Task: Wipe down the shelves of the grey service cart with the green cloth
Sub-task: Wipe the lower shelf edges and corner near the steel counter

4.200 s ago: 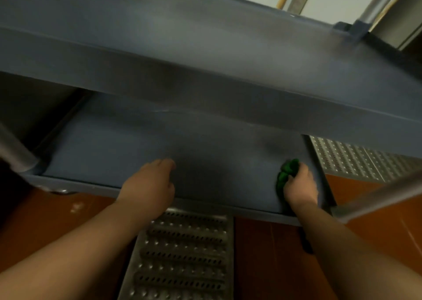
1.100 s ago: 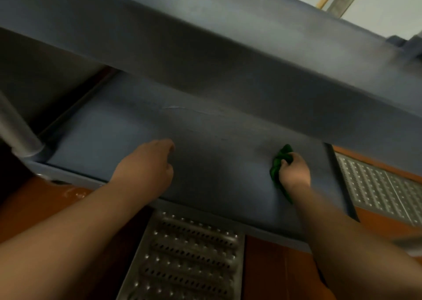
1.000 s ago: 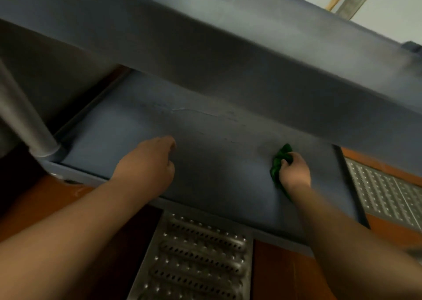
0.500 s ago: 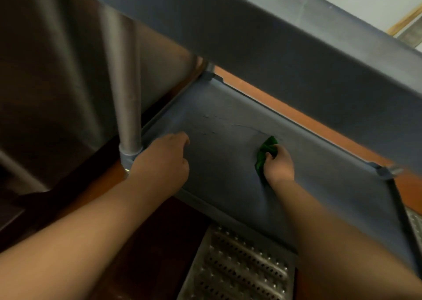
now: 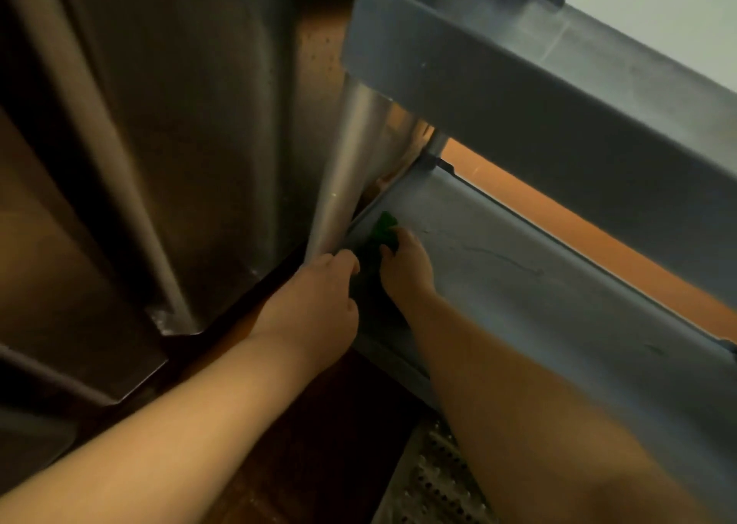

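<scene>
Dim orange-brown floor (image 5: 558, 200), a perforated metal grate (image 5: 430, 479), brushed steel cabinet (image 5: 179, 124) at left.

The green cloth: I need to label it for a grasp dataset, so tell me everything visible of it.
The green cloth is a small, dark green, soft-looking fabric, bunched into a crumpled wad rather than spread flat. Only part shows, poking out past the fingertips of the right hand, which presses it against the grey lower shelf. It sits at the shelf's left end, close to the metal post. The left hand rests beside it at the shelf corner, not touching the cloth. Its full size and any markings are hidden.
</scene>
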Demonstrator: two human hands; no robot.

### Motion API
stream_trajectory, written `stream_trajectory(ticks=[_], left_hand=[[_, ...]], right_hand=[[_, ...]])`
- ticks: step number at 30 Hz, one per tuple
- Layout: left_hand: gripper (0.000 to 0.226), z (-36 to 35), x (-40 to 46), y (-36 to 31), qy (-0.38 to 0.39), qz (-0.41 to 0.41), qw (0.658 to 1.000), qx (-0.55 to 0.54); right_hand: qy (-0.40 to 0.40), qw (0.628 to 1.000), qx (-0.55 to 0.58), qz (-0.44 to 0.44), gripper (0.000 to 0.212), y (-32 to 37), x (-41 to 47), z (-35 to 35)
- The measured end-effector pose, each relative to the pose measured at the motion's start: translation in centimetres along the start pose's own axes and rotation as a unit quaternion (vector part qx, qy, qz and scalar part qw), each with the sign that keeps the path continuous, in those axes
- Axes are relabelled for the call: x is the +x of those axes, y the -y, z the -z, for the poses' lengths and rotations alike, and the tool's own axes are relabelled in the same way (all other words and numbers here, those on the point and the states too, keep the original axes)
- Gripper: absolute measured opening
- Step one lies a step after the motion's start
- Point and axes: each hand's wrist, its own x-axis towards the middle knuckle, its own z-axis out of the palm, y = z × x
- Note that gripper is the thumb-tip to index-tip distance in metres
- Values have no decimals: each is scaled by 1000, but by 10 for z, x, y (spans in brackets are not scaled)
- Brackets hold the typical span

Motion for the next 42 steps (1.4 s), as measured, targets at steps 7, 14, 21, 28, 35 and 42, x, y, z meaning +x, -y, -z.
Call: stream_trajectory(ticks=[7,14,21,28,35,42], left_hand=[[39,-5,-17,-6,-9,14,998,53],[42,-34,-31,-43,-6,-13,998,67],[31,-84,-54,-100,72,-71,992,76],[39,-154,-72,-166,143,-135,972,125],[39,-171,-75,-199,160,-192,945,209],[44,-130,-66,-177,139,-201,941,235]], right_hand=[[65,991,-4,120,44,12,-24,-7],[105,967,-91,214,37,-38,-59,25],[21,993,-109,26,42,-183,-128,132],[-55,979,-97,-172,35,-342,-219,241],[-99,927,-113,-343,47,-418,-286,295],[-157,920,-81,-349,55,-378,-283,263]])
